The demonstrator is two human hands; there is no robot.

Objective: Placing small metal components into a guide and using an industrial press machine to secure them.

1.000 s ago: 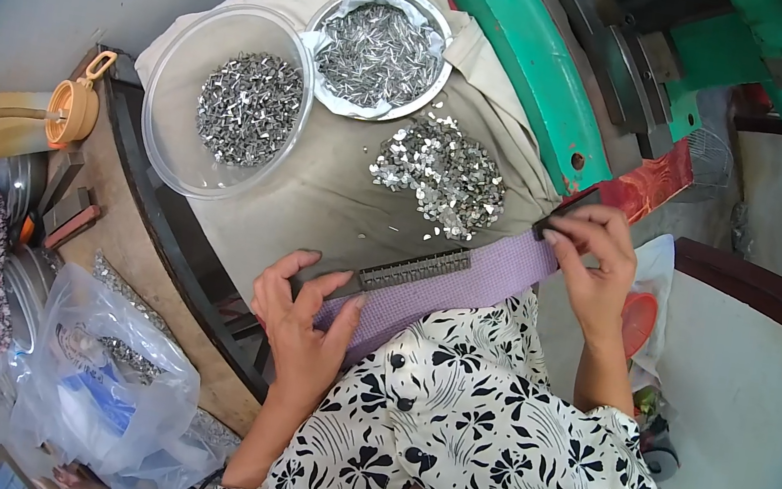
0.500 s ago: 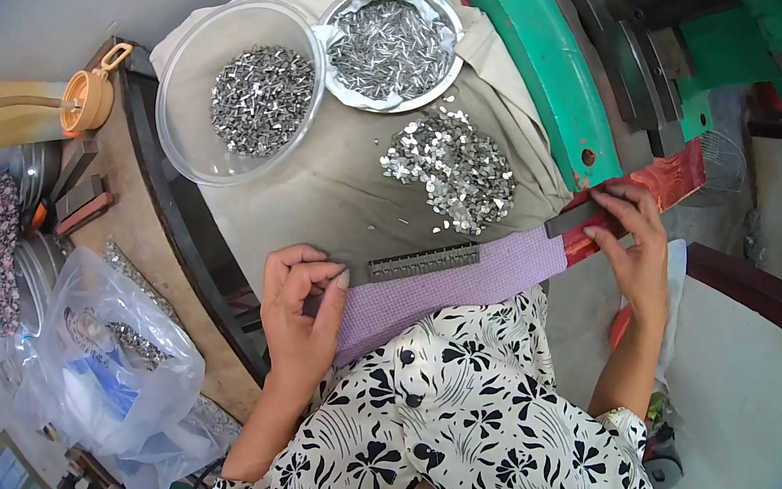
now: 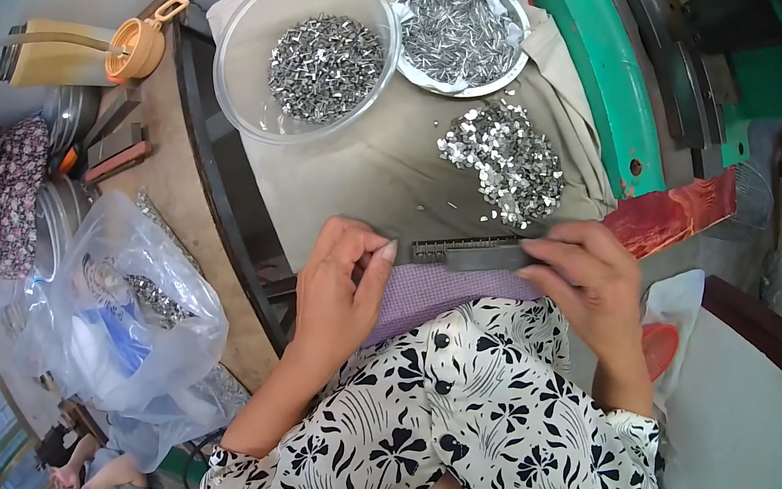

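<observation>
A dark metal bar with a row of slots (image 3: 436, 247) lies on a purple checked cloth (image 3: 429, 296) close to my body. My right hand (image 3: 593, 280) has its thumb and fingers closed on a flat dark metal strip (image 3: 502, 260), which lies along the right part of the slotted bar. By the bar's left end is my left hand (image 3: 339, 287), thumb and forefinger brought together. Whether anything small sits between those fingertips cannot be made out. Beyond the bar, a loose heap of small shiny metal pieces (image 3: 509, 166) rests on the beige cloth (image 3: 379, 192).
A clear plastic bowl (image 3: 230, 104) and a cloth-lined metal bowl (image 3: 511, 80) hold small metal parts. Green machinery (image 3: 597, 83) stands at far right, with a red sheet (image 3: 673, 221) below it. At left are an orange-lidded bottle (image 3: 137, 50) and a plastic bag (image 3: 179, 375).
My right hand has come left from the red sheet, bringing the flat metal strip over to the slotted bar. My left hand stays near the bar's left end. The view has shifted.
</observation>
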